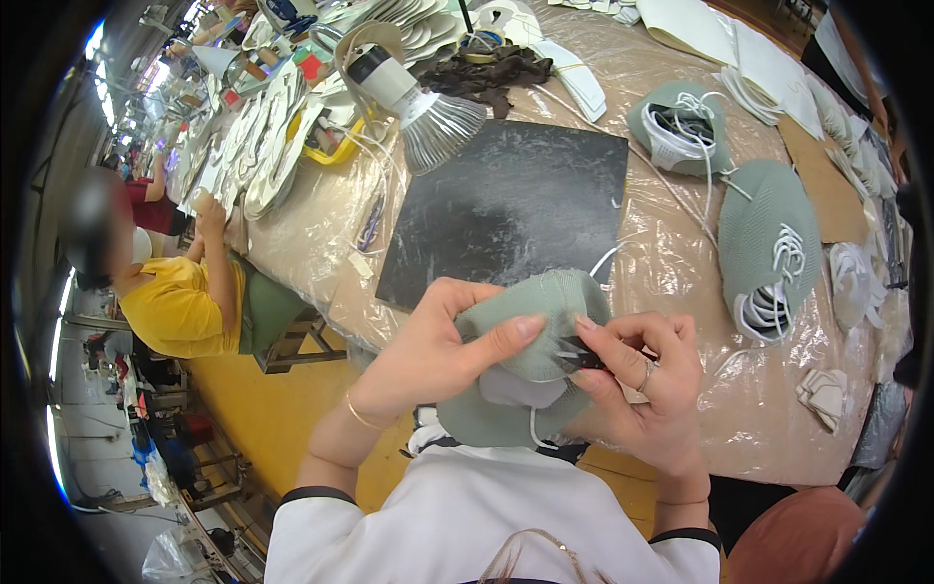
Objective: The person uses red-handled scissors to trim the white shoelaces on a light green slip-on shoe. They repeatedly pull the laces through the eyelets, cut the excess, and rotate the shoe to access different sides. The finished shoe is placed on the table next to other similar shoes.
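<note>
My left hand (438, 346) grips a grey-green knitted shoe upper (530, 336) from the left, thumb laid across its top. My right hand (647, 384) pinches the same upper at its opening, where a small dark tool (582, 358) shows between the fingers; what kind of tool it is I cannot tell. A ring is on one right finger and a thin bracelet on my left wrist. White lining and a white lace end hang under the upper. It is held above the near edge of the plastic-covered table (671, 263).
A black work mat (516, 209) lies just beyond my hands, under a desk lamp (418, 102). Two more grey-green uppers (769, 243) (676, 122) with white laces lie to the right. A seated person in a yellow shirt (175, 302) works at the left. Stacks of white parts (272, 156) fill the far table.
</note>
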### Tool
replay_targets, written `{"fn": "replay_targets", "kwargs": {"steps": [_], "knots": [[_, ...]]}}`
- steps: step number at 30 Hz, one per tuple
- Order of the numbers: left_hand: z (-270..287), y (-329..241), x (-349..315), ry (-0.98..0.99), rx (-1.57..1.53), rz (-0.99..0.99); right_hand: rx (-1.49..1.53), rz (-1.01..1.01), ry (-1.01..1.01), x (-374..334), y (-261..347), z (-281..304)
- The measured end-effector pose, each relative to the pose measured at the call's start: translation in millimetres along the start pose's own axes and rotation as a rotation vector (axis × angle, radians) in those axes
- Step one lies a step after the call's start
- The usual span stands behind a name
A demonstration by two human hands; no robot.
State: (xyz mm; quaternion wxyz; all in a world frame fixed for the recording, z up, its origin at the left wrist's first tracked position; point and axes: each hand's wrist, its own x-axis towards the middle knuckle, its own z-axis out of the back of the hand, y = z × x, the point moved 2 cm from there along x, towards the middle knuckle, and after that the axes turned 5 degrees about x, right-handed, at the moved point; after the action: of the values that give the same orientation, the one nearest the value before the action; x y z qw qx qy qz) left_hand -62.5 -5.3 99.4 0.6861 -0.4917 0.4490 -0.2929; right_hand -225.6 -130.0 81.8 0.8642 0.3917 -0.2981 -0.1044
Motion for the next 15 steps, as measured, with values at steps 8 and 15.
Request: {"fn": "replay_targets", "kwargs": {"steps": [8, 15], "knots": [[11.6, 7.4, 5.9, 0.101, -0.098, 0.014, -0.161, 0.04, -0.072, 7.7, 12.3, -10.1], [53.1, 15.3, 25.8, 0.173, -0.145, -0.012, -0.244, -0.029, -0.096, 34.2, 24.6, -41.1]]}}
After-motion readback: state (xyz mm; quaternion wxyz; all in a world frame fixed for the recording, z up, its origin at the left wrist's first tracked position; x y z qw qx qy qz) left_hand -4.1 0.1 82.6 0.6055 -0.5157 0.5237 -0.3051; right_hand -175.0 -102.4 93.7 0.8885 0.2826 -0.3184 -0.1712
